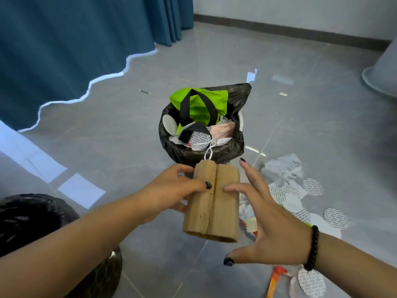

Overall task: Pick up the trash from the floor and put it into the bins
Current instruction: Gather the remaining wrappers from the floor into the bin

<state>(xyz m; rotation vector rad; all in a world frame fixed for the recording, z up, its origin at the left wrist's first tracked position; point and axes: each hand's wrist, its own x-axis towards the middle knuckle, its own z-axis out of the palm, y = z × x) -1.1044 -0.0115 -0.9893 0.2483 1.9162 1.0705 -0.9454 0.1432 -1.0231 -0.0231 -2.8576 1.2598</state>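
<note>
Cardboard (211, 201), folded into a double roll, sits at six o'clock from the lined bin (199, 151) and just short of its near rim, held up off the floor (129, 117). My left hand (171, 190) grips it from the nine o'clock side, thumb curled over the front and fingers wrapped behind. My right hand (272, 216) is spread wide at three o'clock, fingers straight, with only one fingertip touching the roll. I judge I am about to push the roll forward into the bin. The trouble is that the bin is already heaped: a green bag (199, 104) with black handles stands up at its twelve o'clock side, and white round seals (200, 139) and a string fill the rest. A stiff roll dropped on that pile could perch, tip and slide back over the rim, or drag the loose liner. With one hand gripping, the roll may also spring open. More litter (285, 181) lies at three o'clock, and a second black-lined bin (43, 222) sits at eight o'clock.
</note>
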